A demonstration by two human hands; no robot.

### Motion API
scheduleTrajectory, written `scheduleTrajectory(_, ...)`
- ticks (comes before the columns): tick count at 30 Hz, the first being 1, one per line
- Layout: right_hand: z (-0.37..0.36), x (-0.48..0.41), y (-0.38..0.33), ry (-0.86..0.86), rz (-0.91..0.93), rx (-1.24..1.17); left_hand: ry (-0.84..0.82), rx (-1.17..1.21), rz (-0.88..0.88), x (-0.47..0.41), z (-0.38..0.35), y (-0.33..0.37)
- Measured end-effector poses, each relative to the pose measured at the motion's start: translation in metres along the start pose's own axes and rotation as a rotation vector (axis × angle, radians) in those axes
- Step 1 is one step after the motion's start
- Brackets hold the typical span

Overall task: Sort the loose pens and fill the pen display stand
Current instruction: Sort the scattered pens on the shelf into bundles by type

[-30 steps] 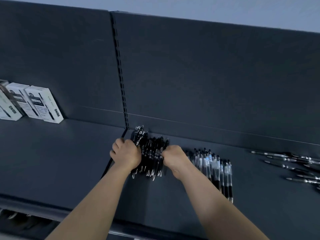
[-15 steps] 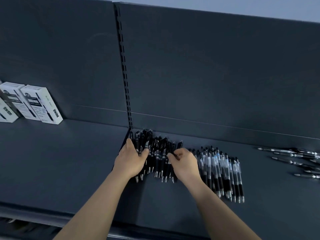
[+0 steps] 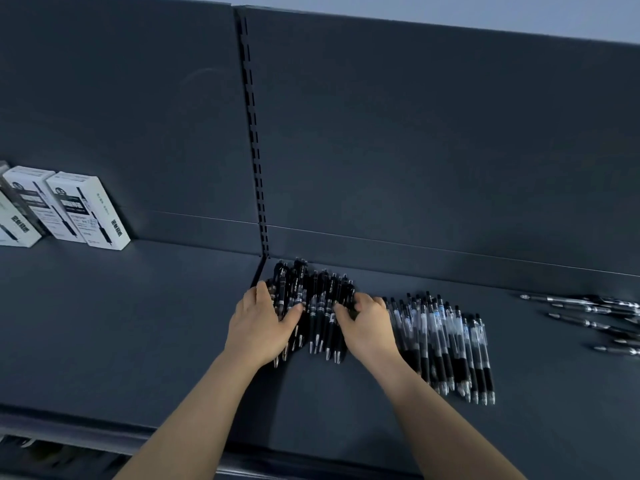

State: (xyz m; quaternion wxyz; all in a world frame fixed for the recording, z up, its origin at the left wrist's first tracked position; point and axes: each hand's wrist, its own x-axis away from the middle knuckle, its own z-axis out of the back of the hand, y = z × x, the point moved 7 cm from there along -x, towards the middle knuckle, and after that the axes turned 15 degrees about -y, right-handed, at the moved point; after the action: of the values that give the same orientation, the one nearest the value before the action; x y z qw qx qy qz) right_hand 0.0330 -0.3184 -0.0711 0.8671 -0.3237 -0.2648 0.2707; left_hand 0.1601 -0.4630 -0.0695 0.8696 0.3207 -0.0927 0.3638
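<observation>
A shop — dark slotted display shelving (image 3: 104, 323), boxed pens (image 3: 86, 211) stocked beside loose pens (image 3: 446, 341).

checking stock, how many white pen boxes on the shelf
3, all at the shelf's far left: the rightmost box, a middle box beside it, a third box cut by the frame edge. More may be hidden beyond.

pretty dim, cool bluish light from above. soft shadows under the forearms on the dark shelf (image 3: 138, 323). wide-angle bends the edges, and the far-right pens (image 3: 595, 317) look smeared, no glare.
</observation>
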Motion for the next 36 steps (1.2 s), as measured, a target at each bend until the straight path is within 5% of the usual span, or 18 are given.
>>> scheduleTrajectory(17, -0.003, 0.011, -0.001, -0.034, 0.015, 0.153, 0.037, -0.068, -0.006, 0.015, 0.009, 0.009)
scheduleTrajectory(27, 0.07, 0.062, -0.012, 0.117, 0.156, 0.38, 0.266, -0.236, -0.339, 0.051, 0.016, 0.096)
scheduleTrajectory(36, 0.173, 0.124, 0.08, 0.308, 0.008, 0.394, 0.173, -0.247, -0.627, 0.082, -0.054, 0.224)
